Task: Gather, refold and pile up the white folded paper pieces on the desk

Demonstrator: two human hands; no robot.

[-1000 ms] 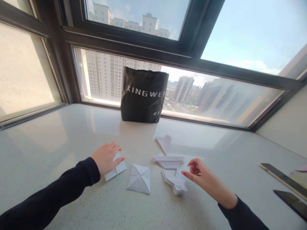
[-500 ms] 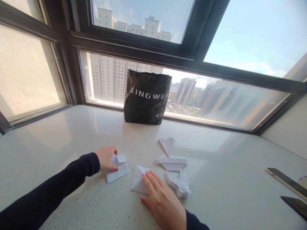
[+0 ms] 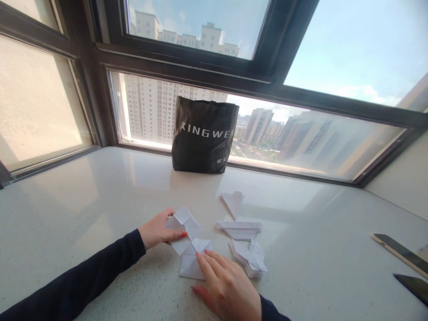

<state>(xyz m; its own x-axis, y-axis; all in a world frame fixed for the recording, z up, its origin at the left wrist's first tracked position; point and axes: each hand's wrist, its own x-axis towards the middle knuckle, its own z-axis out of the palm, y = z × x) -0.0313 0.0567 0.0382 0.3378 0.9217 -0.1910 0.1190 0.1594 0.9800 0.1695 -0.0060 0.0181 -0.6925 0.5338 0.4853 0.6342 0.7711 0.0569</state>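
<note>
My left hand point(image 3: 157, 230) pinches a folded white paper piece point(image 3: 183, 224) and holds it tilted up, its lower edge over the flat one. My right hand point(image 3: 224, 283) lies flat with fingers stretched out, pressing on a flat square folded paper point(image 3: 192, 257) with diagonal creases. To the right sit other folded papers: a small pointed one point(image 3: 233, 200), a flat long one point(image 3: 239, 228) and a crumpled stack point(image 3: 250, 258). All rest on a pale speckled counter point(image 3: 100, 196).
A black bag point(image 3: 203, 136) with white lettering stands at the back against the window. Two dark flat devices, one point(image 3: 399, 255) and another point(image 3: 413, 285), lie at the right edge. Window frames border the counter at the back and left.
My left hand has lifted its paper piece and carried it right until it meets the flat square. My right hand came down from the right onto the square and stays pressed there.
</note>
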